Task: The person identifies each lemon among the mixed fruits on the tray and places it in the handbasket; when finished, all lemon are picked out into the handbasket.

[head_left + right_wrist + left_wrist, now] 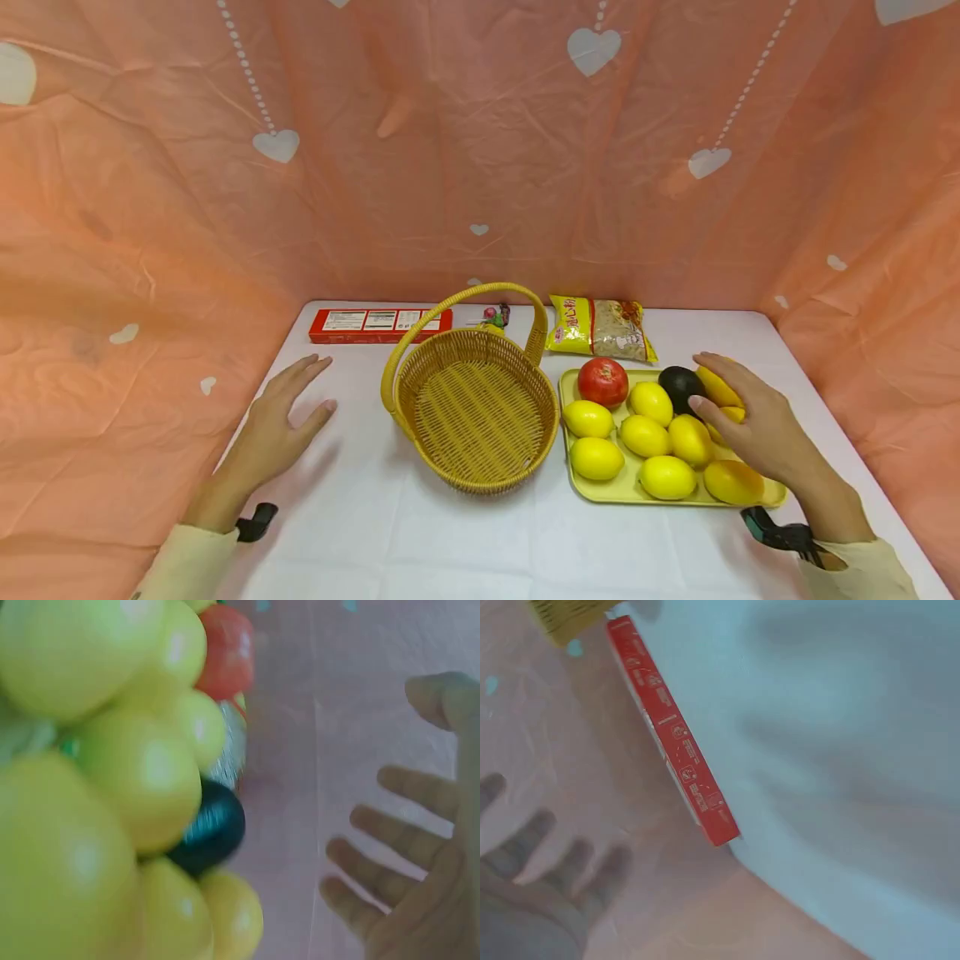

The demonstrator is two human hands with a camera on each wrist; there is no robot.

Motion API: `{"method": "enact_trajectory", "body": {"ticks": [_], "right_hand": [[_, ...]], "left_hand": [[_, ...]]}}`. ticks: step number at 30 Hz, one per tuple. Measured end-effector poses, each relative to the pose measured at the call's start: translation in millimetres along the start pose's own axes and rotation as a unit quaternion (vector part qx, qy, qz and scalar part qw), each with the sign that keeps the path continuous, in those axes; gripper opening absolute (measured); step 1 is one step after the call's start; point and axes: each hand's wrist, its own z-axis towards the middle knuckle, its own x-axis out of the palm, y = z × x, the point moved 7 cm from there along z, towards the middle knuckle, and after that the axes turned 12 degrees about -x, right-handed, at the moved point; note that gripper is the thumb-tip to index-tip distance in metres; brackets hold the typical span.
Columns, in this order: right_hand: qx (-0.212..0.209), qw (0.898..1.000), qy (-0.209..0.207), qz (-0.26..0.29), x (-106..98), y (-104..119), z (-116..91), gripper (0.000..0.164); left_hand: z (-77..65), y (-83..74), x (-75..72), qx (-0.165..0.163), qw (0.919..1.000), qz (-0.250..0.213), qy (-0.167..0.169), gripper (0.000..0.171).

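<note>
My left hand (279,425) hovers over the left part of the white table, its fingers spread and holding nothing. In the left wrist view the same hand (544,892) has its fingers apart. A round wicker basket (480,425) with a tall handle stands mid-table, nothing inside it. Over the right side of a yellow tray (630,497) is my right hand (757,421), also relaxed; the right wrist view shows this hand (420,855) with no object in it. On the tray lie several lemons (667,477), a red pomegranate (602,382), a dark avocado (681,388) and orange-yellow fruit (733,482).
Along the back edge lie a flat red box (360,336), a few small wrapped lollipops (495,317) behind the basket, and a yellow and clear food bag (603,327). An orange curtain (480,167) with white hearts encloses the table at the back and sides.
</note>
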Motion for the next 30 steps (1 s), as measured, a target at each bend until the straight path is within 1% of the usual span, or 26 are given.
{"method": "enact_trajectory", "body": {"ticks": [2, 4, 5, 6, 7, 9, 12, 13, 14, 18, 21, 24, 25, 27, 28, 29, 30], "right_hand": [[0.013, 1.0, -0.023, 0.014, -13.9, -10.1, -15.1, 0.057], [0.018, 0.998, -0.039, 0.04, -25.3, -20.2, -29.6, 0.05], [0.019, 0.998, -0.039, 0.049, -29.3, -24.6, -36.6, 0.047], [0.022, 0.997, -0.035, 0.062, -32.2, -29.1, -43.5, 0.044], [0.022, 0.996, -0.029, 0.077, -34.4, -32.7, -49.9, 0.042], [0.018, 0.994, -0.022, 0.105, -37.5, -36.8, -61.7, 0.039], [0.014, 0.991, -0.02, 0.132, -38.6, -40.2, -76.8, 0.038], [0.011, 0.99, -0.026, 0.141, -38.4, -40.7, -80.5, 0.038], [0.008, 0.989, -0.03, 0.148, -37.5, -41.3, -83.6, 0.039], [0.002, 0.983, -0.036, 0.179, -27.2, -43.4, -93.0, 0.042], [0.01, 0.979, -0.03, 0.204, -15.4, -45.5, -98.4, 0.043], [0.017, 0.975, -0.025, 0.219, -3.0, -46.4, -101.2, 0.042], [0.016, 0.975, -0.025, 0.219, 0.8, -46.2, -101.5, 0.042], [0.013, 0.975, -0.023, 0.22, 8.4, -45.0, -101.9, 0.041], [0.01, 0.975, -0.023, 0.219, 11.7, -44.2, -102.2, 0.041], [0.01, 0.975, -0.023, 0.22, 15.0, -43.7, -102.6, 0.041], [0.009, 0.976, -0.022, 0.218, 18.0, -43.3, -103.2, 0.041]], "left_hand": [[-11.6, 3.0, -11.3, 0.0, 0.9971, -0.076, 0.005, 0.059], [-23.4, 5.3, -20.5, 0.001, 0.9892, -0.145, 0.018, 0.058], [-29.1, 6.0, -24.0, 0.002, 0.9835, -0.179, 0.028, 0.057], [-35.0, 6.0, -27.0, -0.002, 0.9766, -0.211, 0.041, 0.056], [-40.4, 6.2, -28.6, 0.0, 0.9671, -0.248, 0.054, 0.055], [-50.9, 5.3, -27.9, 0.006, 0.948, -0.306, 0.087, 0.054], [-65.6, 1.2, -19.0, 0.009, 0.9221, -0.363, 0.133, 0.054], [-70.5, -1.1, -13.9, 0.01, 0.917, -0.371, 0.145, 0.054], [-75.3, -3.5, -7.8, 0.009, 0.9146, -0.373, 0.156, 0.055], [-91.4, -16.7, 24.3, -0.026, 0.9093, -0.37, 0.189, 0.053], [-101.1, -29.3, 52.5, -0.068, 0.9016, -0.366, 0.22, 0.049], [-109.4, -42.0, 77.2, -0.113, 0.8919, -0.368, 0.237, 0.049], [-111.7, -46.3, 84.3, -0.125, 0.8899, -0.37, 0.236, 0.05], [-115.8, -54.5, 97.0, -0.151, 0.8877, -0.374, 0.221, 0.053], [-117.9, -58.7, 102.7, -0.162, 0.8873, -0.378, 0.209, 0.055], [-119.8, -62.6, 108.2, -0.177, 0.8844, -0.385, 0.196, 0.056], [-121.4, -67.1, 112.9, -0.186, 0.8833, -0.391, 0.179, 0.058]]}}
